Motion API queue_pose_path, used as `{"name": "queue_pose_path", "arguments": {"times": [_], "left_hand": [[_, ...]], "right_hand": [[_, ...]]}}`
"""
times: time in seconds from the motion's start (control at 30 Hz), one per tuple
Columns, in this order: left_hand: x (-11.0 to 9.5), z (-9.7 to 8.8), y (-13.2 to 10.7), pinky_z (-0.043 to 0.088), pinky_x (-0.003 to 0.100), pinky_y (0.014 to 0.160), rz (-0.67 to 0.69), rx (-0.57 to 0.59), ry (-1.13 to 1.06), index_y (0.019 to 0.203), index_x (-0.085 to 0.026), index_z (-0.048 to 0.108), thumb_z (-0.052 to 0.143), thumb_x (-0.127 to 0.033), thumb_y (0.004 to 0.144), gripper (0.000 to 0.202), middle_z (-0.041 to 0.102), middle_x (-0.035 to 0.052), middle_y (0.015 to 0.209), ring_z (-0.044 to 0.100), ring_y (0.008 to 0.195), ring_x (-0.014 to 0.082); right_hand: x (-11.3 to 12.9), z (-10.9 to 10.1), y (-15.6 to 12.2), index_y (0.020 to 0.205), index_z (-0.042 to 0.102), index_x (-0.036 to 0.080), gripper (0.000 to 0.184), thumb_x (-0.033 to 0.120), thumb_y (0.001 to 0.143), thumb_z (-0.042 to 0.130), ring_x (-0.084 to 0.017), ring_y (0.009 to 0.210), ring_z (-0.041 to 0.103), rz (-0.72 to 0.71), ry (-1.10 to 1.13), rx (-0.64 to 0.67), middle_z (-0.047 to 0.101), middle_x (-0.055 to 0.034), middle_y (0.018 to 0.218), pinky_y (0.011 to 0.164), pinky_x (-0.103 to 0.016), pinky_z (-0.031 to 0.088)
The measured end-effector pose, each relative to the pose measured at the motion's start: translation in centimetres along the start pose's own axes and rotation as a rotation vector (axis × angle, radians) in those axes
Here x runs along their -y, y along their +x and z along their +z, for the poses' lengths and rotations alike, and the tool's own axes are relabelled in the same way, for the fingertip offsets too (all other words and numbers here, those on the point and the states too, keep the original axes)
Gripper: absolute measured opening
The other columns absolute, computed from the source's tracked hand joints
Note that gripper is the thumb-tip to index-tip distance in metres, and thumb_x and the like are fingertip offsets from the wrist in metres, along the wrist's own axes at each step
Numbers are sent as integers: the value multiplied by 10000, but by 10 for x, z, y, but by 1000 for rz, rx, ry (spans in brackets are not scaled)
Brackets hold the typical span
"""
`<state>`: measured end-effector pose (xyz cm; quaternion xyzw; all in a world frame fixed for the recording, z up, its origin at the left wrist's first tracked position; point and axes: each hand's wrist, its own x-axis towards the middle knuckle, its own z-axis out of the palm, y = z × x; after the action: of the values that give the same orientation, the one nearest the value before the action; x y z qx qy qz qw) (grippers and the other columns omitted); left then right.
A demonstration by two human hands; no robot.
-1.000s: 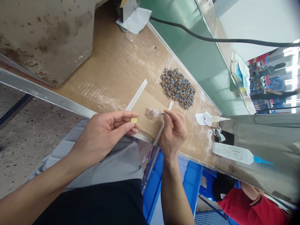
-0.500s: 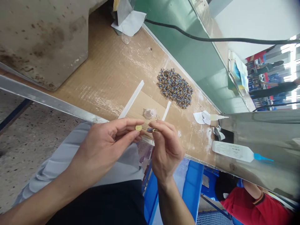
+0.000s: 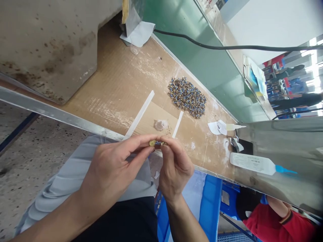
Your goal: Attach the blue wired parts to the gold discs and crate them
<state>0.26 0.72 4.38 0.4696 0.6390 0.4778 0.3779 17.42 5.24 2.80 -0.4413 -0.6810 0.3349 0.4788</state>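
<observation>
Between the thumb and fingers of my left hand [image 3: 111, 164] is a small round yellow disc [image 3: 152, 143], pinched near the bench edge. My right hand [image 3: 175, 164] pinches a small blue and gold metal piece [image 3: 159, 143], its end up against the disc. Both hands are close together, fingertips almost meeting. Just beyond them, a small clear plastic cup [image 3: 160, 125] rests on a cardboard sheet [image 3: 151, 114] held by white tape, with tiny specks beside it. Farther back lies a pile of similar blue and gold pieces [image 3: 187, 97].
A stained machine housing [image 3: 50, 50] stands at the left. To the right are a white bottle with a blue nozzle [image 3: 252, 163], a small pale nozzle bottle [image 3: 234, 126] and paper scraps. A black cable [image 3: 202, 43] crosses the green panel. A person in red [image 3: 275, 215] sits at lower right.
My hands have come together, bringing the blue and gold piece against the yellow disc, which has turned from face-on to more edge-on. The view has shifted slightly.
</observation>
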Motion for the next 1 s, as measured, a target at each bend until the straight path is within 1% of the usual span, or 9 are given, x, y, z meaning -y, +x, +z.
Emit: {"name": "queue_pose_path", "arguments": {"times": [0.1, 0.23, 0.33, 0.43, 0.57, 0.63, 0.83, 1.0], "left_hand": [[-1, 0, 0, 768, 334, 1013, 9, 0, 6, 1354, -458, 931, 820, -424, 1144, 241, 972, -101, 1208, 958, 959, 243], [-1, 0, -1, 768, 372, 1040, 11, -5, 12, 1365, -466, 929, 812, -477, 1157, 239, 972, -92, 1208, 958, 936, 260], [-1, 0, -3, 768, 378, 1032, 24, -8, 22, 1375, -466, 925, 811, -455, 1160, 244, 971, -87, 1217, 959, 940, 266], [-1, 0, -4, 763, 353, 1016, 42, -3, 36, 1374, -446, 920, 804, -421, 1172, 235, 972, -91, 1218, 955, 927, 244], [-2, -1, -4, 758, 331, 997, 82, -11, 49, 1384, -411, 912, 802, -437, 1181, 232, 970, -84, 1248, 953, 925, 227], [-2, -1, -4, 755, 327, 999, 89, -16, 58, 1390, -400, 907, 800, -421, 1185, 232, 971, -80, 1247, 953, 933, 224], [-4, -2, -4, 763, 352, 1017, 103, -11, 82, 1393, -396, 901, 779, -401, 1198, 231, 968, -72, 1269, 957, 949, 236], [-7, -1, -5, 768, 359, 1026, 115, -22, 101, 1380, -375, 900, 752, -387, 1207, 228, 961, -58, 1306, 964, 980, 251]], "right_hand": [[0, -1, 1, 1325, 923, 341, 272, 166, 1167, 786, -215, 1111, 898, -21, -20, 4, 924, -20, 1218, 994, -375, 760], [1, -2, 2, 1325, 919, 336, 276, 159, 1162, 784, -229, 1125, 897, -43, -46, 15, 923, -33, 1221, 987, -386, 763], [2, -3, 1, 1320, 918, 331, 279, 148, 1161, 780, -227, 1125, 896, -40, -54, 10, 923, -32, 1226, 992, -381, 759], [2, -3, 1, 1313, 919, 328, 273, 145, 1153, 796, -225, 1136, 891, -38, -59, 6, 922, -30, 1227, 1006, -378, 753], [2, -2, 1, 1306, 923, 326, 261, 156, 1154, 796, -231, 1138, 894, -45, -73, 3, 924, -34, 1223, 1013, -388, 759], [2, -2, 1, 1296, 927, 319, 248, 165, 1159, 790, -235, 1126, 899, -57, -88, 0, 926, -41, 1210, 1001, -394, 766], [3, -2, 2, 1269, 925, 305, 213, 175, 1154, 800, -248, 1109, 907, -77, -125, -8, 926, -53, 1189, 976, -407, 782], [4, -2, 2, 1275, 921, 308, 234, 153, 1153, 795, -246, 1109, 911, -113, -151, -7, 927, -45, 1195, 979, -405, 788]]}}
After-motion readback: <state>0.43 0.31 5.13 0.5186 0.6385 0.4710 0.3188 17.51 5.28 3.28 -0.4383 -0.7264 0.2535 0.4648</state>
